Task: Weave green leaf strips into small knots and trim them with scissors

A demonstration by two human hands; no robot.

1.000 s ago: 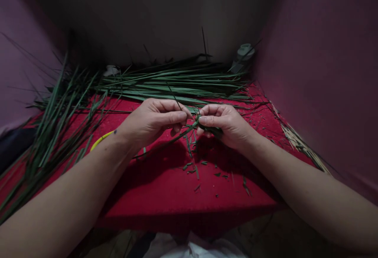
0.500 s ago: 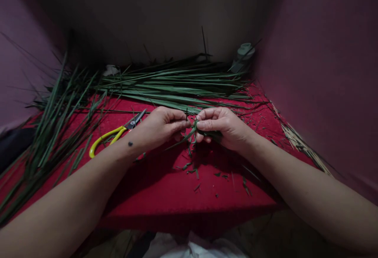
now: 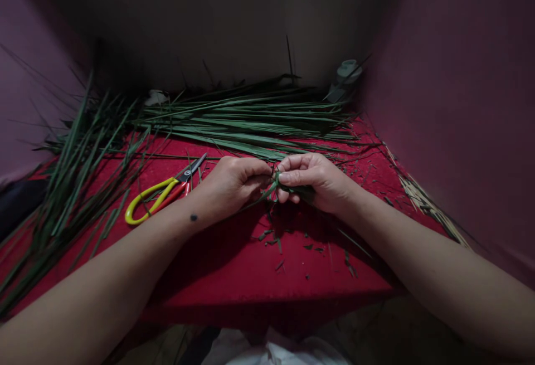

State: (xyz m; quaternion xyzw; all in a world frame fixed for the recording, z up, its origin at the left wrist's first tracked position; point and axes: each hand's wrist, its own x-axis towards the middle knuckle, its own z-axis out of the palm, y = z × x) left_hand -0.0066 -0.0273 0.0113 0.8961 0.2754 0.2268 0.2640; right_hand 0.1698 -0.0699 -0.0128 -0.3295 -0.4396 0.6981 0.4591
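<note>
Both hands meet mid-desk: left hand (image 3: 234, 182) and right hand (image 3: 317, 180) pinch a folded leaf strip (image 3: 279, 185). Likely light, thin, bendy, tear-prone; best gripped close to the fold. Scissors (image 3: 161, 195) lie toward the left edge.

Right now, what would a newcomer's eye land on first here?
Two hands meet mid-frame over the red cloth: the left hand and right hand pinch a small folded green leaf strip between them. Behind them lies a long pile of green leaves. Yellow-handled scissors lie left of the left hand.
</note>
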